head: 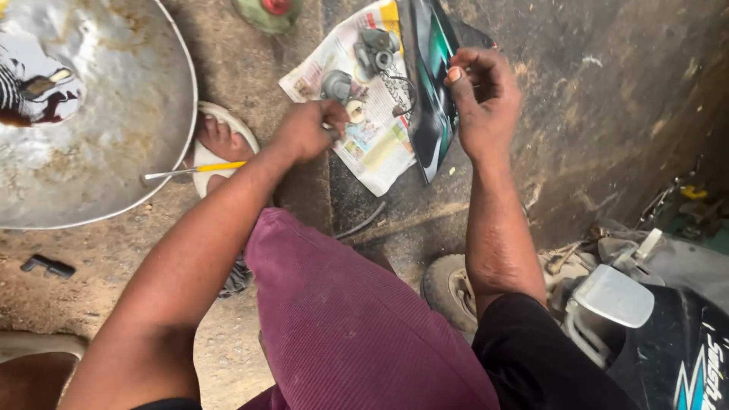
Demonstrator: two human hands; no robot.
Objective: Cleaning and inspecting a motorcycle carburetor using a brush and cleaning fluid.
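My left hand (307, 130) is closed around a small metal part just above a sheet of newspaper (380, 148) on the ground. Several small grey engine parts (372, 49) and a round piece (336, 85) lie on that paper. My right hand (482, 99) is at the edge of a black and green plastic panel (433, 91) standing on its side; its fingers are curled, pinching something too small to tell. My knee in maroon trousers (334, 311) fills the lower middle.
A large dented metal pan (114, 114) lies at the left, with a yellow-handled screwdriver (194, 170) beside it. A foot in a white sandal (220, 144) rests nearby. A scooter's wheel and footrest (607, 296) sit at lower right. A black clip (47, 266) lies on the dirt.
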